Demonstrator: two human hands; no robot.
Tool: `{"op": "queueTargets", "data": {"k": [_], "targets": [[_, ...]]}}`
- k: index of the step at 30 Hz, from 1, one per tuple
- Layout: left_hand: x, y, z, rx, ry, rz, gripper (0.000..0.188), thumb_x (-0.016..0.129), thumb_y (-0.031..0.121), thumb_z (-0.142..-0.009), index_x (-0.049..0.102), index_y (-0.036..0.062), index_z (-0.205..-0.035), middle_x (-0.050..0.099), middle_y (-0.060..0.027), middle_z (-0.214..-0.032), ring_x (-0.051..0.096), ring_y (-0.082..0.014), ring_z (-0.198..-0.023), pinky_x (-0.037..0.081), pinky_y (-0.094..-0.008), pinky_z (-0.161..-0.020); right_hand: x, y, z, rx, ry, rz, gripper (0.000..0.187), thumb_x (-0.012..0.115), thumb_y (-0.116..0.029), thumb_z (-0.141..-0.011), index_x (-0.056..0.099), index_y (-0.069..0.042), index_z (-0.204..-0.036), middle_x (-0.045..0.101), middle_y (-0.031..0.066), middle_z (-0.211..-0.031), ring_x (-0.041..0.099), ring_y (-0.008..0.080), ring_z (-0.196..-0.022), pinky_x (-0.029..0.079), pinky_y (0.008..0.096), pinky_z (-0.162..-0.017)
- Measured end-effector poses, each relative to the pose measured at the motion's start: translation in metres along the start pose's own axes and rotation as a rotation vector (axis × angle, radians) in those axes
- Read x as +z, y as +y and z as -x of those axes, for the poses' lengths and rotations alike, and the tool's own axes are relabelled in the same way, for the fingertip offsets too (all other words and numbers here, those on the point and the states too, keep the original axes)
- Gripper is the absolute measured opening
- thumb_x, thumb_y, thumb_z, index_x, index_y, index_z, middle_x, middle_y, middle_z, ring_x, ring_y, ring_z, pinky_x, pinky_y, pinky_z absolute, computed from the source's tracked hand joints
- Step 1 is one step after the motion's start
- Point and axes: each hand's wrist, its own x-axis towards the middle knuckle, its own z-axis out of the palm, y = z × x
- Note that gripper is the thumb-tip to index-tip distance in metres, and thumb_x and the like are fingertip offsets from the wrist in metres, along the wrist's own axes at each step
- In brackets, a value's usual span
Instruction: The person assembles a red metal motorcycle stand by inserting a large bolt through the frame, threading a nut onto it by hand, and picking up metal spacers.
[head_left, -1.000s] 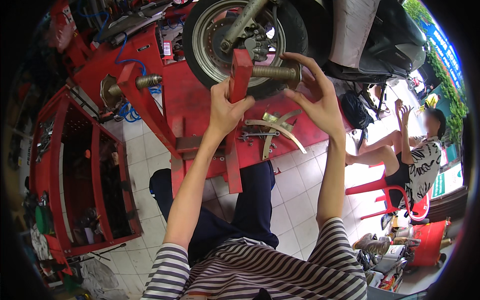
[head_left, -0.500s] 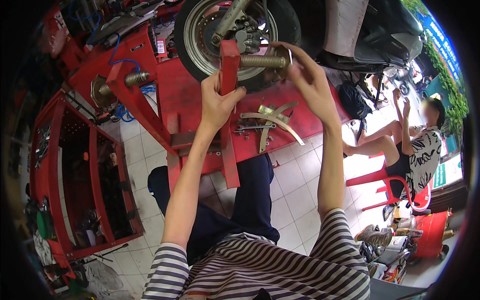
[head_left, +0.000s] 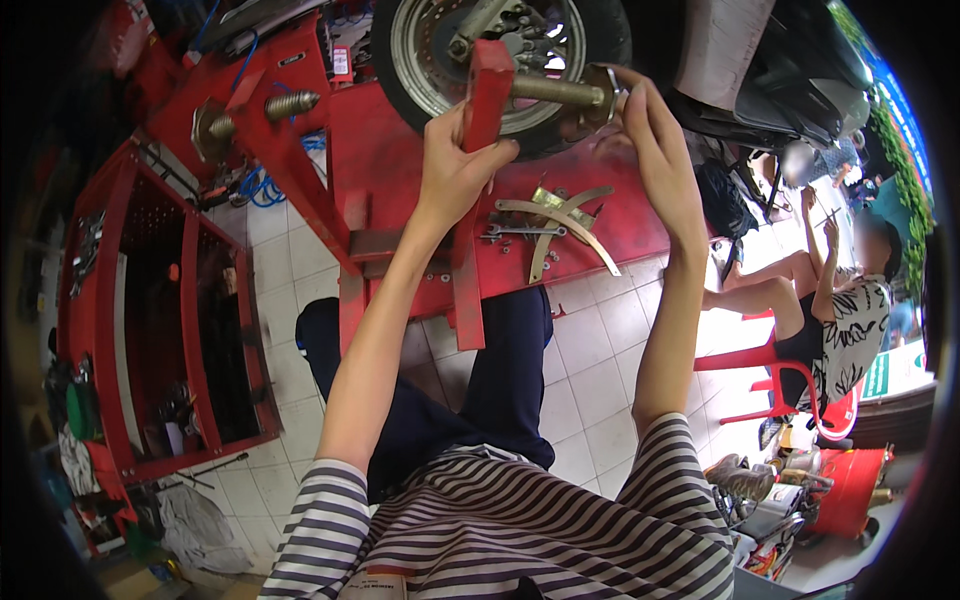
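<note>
My left hand (head_left: 455, 172) is closed round a red steel post (head_left: 490, 95) of a bench-mounted wheel clamp. A thick threaded screw (head_left: 555, 92) sticks out of the post to the right. At its end my right hand (head_left: 660, 150) grips the rim of a round metal disc (head_left: 603, 97); some of its fingers are hidden or blurred. Across from it stands a second red post (head_left: 285, 160) with its own threaded screw (head_left: 292, 104) and disc (head_left: 207, 130). Just behind the held post is a spoked motorbike wheel (head_left: 405, 75) with a black tyre.
On the red platform (head_left: 380, 130) lie curved metal strips (head_left: 590, 240), a wrench (head_left: 520, 231) and several small nuts. A red open-front cabinet (head_left: 100, 330) stands at left. To the right, a person (head_left: 850, 320) sits on a red plastic chair (head_left: 745, 360), near a red drum (head_left: 850, 490).
The view has shifted, so the clamp and wheel sit higher and further right. My left hand stays on the post; my right hand stays at the disc, its fingers slightly repositioned.
</note>
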Motion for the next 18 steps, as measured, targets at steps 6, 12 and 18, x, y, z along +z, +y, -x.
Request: {"op": "queueTargets", "data": {"k": [6, 12, 18], "targets": [[-0.001, -0.005, -0.001, 0.05, -0.019, -0.052, 0.013, 0.068, 0.004, -0.08, 0.056, 0.0028, -0.075, 0.053, 0.0011, -0.059, 0.047, -0.0063, -0.041, 0.037, -0.0231, -0.038, 0.011, 0.02, -0.003, -0.268, 0.048, -0.034, 0.062, 0.075, -0.003, -0.085, 0.044, -0.001, -0.14, 0.062, 0.0135, -0.127, 0.064, 0.0185, -0.109, 0.05, 0.0307, -0.095], [-0.006, -0.006, 0.0, 0.038, -0.065, -0.029, 0.016, 0.071, 0.005, -0.079, 0.055, 0.0032, -0.082, 0.054, 0.0014, -0.056, 0.05, -0.0069, -0.043, 0.037, -0.0239, -0.042, 0.025, 0.003, 0.014, -0.158, 0.07, -0.087, 0.046, 0.066, -0.005, -0.093, 0.05, -0.004, -0.136, 0.06, 0.0114, -0.125, 0.06, 0.0162, -0.11, 0.048, 0.0294, -0.094], [0.0, 0.001, -0.001, -0.02, -0.082, 0.021, 0.029, 0.071, 0.005, -0.079, 0.061, -0.002, -0.105, 0.055, 0.0014, -0.06, 0.051, -0.0085, -0.043, 0.038, -0.0241, -0.041, 0.016, 0.026, -0.007, -0.466, 0.091, -0.001, 0.051, 0.077, -0.008, -0.083, 0.056, -0.005, -0.128, 0.058, 0.0064, -0.126, 0.057, 0.0162, -0.114, 0.046, 0.0315, -0.094]]}}
